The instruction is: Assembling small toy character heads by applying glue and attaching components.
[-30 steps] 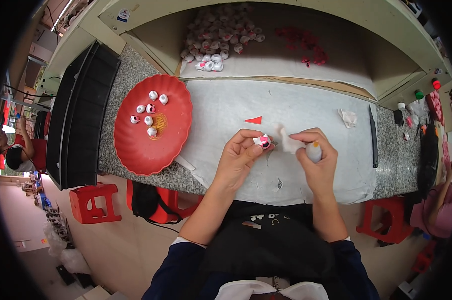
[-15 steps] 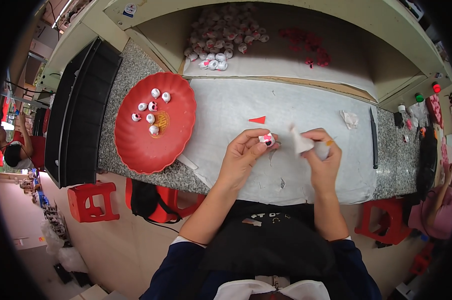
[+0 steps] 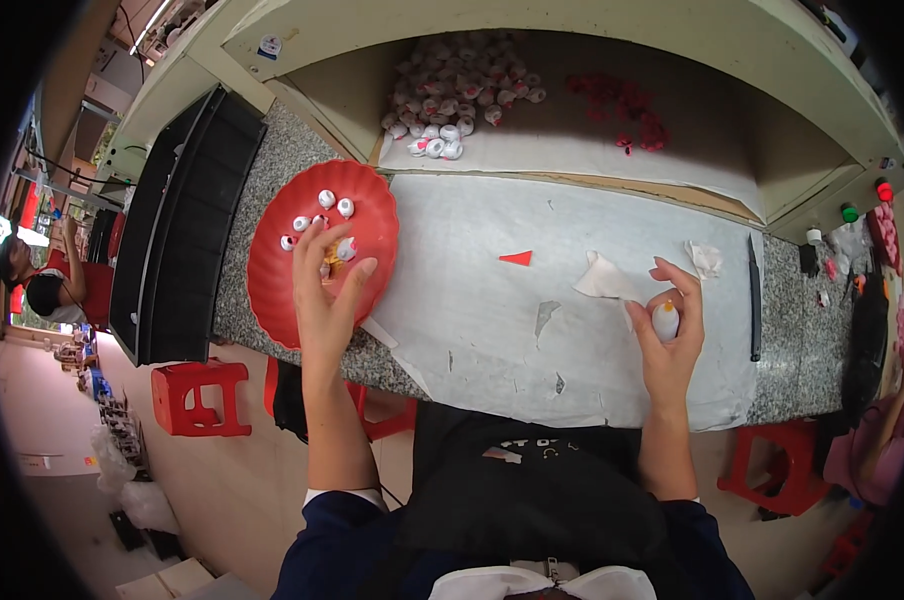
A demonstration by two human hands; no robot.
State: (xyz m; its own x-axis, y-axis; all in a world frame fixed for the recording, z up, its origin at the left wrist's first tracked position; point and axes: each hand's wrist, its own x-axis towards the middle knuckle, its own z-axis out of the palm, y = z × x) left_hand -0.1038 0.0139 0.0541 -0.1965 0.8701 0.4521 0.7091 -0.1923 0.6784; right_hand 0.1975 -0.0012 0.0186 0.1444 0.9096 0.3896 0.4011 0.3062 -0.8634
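My left hand [image 3: 322, 290] is over the red scalloped plate [image 3: 272, 300], its thumb and fingers spread apart. A small white round piece with a grey spot [image 3: 347, 249] shows in the gap between thumb and fingers, not gripped. Several similar white pieces [image 3: 346, 207] lie on the plate, some partly hidden by my fingers. On the right, my right hand [image 3: 669, 335] curls around a small white egg-shaped thing with an orange tip [image 3: 665, 321]. A crumpled white cloth or tissue [image 3: 602, 277] lies on the paper just left of that hand.
White paper [image 3: 472, 330] covers the worktop, with a red triangular scrap [image 3: 516, 258] on it. A dark pen-like tool [image 3: 754, 300] and another crumpled tissue [image 3: 705, 260] lie at right. Many white pieces [image 3: 442, 130] fill the shelf. A black tray [image 3: 177, 230] stands left.
My left hand has moved left from mid-paper to the plate and let go of the white piece. My right hand has released the cloth, keeping the egg-shaped thing. The view has shifted slightly.
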